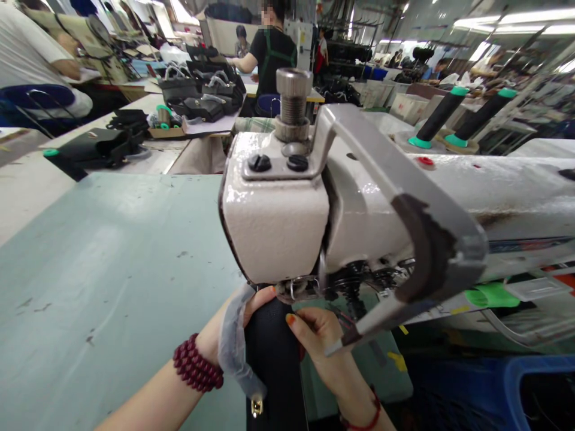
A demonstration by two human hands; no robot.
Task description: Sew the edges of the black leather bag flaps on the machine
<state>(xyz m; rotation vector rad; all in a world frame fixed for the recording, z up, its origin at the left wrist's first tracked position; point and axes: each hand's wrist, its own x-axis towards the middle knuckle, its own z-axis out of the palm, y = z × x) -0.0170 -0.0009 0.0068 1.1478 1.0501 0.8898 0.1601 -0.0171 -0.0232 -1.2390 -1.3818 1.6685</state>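
Our curled right hand [322,338] pinches a long black leathery panel [272,359]; our left hand [254,304] touches it, openness unclear.

The sewing machine [276,227] is hiding the far end of the black leather piece [274,353], while the bottom edge is cutting off its near end. The plastic-wrapped strap [231,335] is covering part of the left hand [216,324], and both forearms are running out of view. The blue basket [467,383] is passing beyond the lower right corner. At left, a person in white [29,51] is being cropped; distant workers are blurring, looking too small to make out.
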